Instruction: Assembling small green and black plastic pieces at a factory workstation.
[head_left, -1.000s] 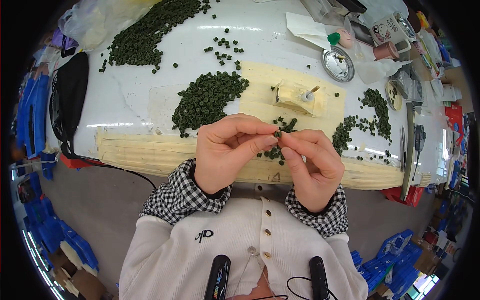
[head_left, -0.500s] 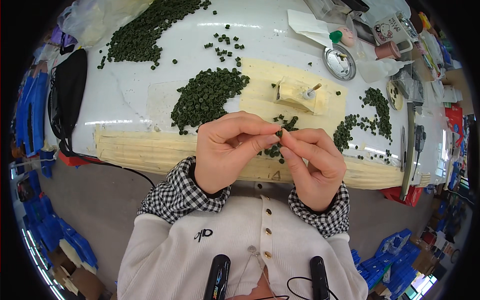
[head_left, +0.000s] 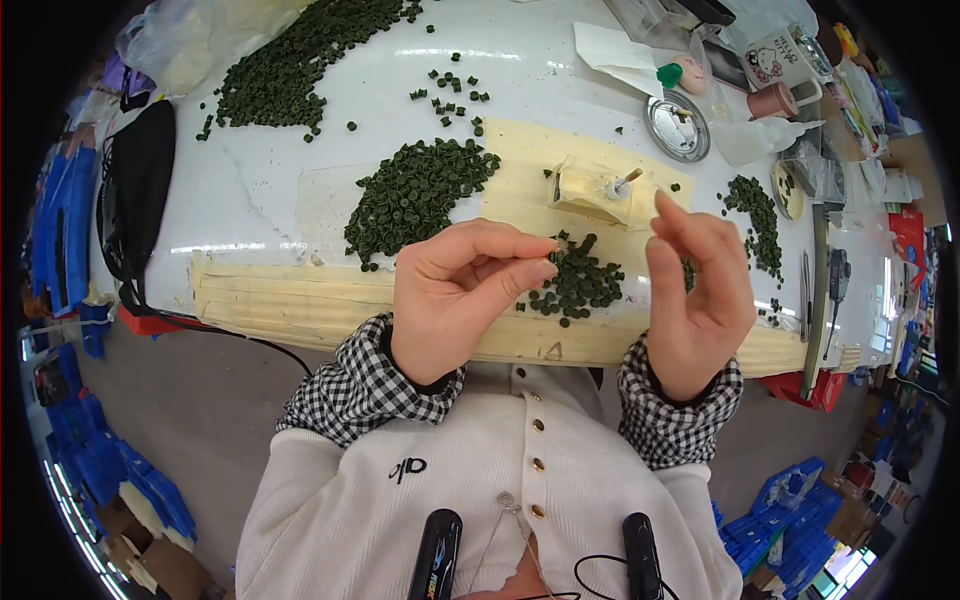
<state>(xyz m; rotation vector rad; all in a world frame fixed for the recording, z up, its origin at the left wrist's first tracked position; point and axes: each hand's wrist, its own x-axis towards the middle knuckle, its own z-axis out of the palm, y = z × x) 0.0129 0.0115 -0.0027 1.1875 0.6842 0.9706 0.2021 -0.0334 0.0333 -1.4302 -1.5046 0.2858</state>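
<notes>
My left hand (head_left: 450, 300) is in a pinch, thumb and forefinger tips close together. Whatever lies between them, if anything, is too small to make out. Just beyond those fingertips is a small heap of dark green spool-shaped pieces (head_left: 580, 285). My right hand (head_left: 705, 290) is raised above the right part of the table, fingers apart, with nothing visible in it. It partly hides another group of green pieces (head_left: 688, 272). A larger mound of the same pieces (head_left: 420, 195) lies beyond my left hand. A cream block with an upright pin (head_left: 600, 190) stands past the small heap.
A big green pile (head_left: 290, 70) is at the far left, by a clear plastic bag (head_left: 190, 45). More pieces (head_left: 757, 220) lie at the right. A round metal dish (head_left: 678, 125), a squeeze bottle (head_left: 760, 140) and tweezers (head_left: 806, 290) are also on the right. A black mask (head_left: 138, 180) lies left.
My hands have parted. The right hand has moved right and up, its fingers now spread. The left hand has barely moved, and the small green heap shows more fully between them.
</notes>
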